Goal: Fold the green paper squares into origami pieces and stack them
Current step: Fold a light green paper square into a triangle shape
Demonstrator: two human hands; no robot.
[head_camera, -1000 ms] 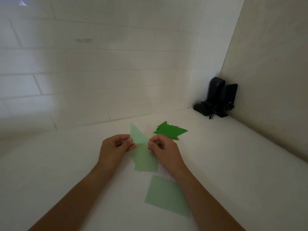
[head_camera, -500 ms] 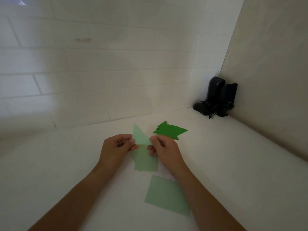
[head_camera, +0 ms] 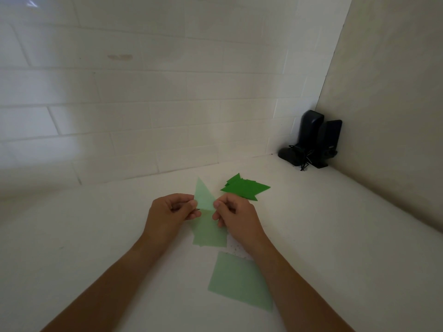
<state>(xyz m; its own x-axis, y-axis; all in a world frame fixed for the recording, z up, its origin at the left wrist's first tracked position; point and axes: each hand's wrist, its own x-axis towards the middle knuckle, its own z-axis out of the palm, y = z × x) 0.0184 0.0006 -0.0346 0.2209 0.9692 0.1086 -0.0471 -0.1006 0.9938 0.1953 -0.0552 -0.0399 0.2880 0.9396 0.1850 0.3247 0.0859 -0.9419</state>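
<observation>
A pale green paper piece (head_camera: pixel 206 212) is held upright over the white counter, its pointed tip up and its lower part hanging down between my hands. My left hand (head_camera: pixel 170 213) pinches its left edge and my right hand (head_camera: pixel 236 215) pinches its right edge. Behind my right hand lies a pile of dark green folded origami pieces (head_camera: pixel 245 187). A flat pale green paper square (head_camera: pixel 237 281) lies on the counter near me, partly under my right forearm.
The white counter (head_camera: pixel 96 236) meets a white tiled wall at the back and a plain wall on the right. A pair of black speakers with a cable (head_camera: pixel 314 142) stands in the far right corner.
My hands have come slightly closer together on the paper piece, and the fingers have shifted along its edges. The pile and the flat square have stayed put.
</observation>
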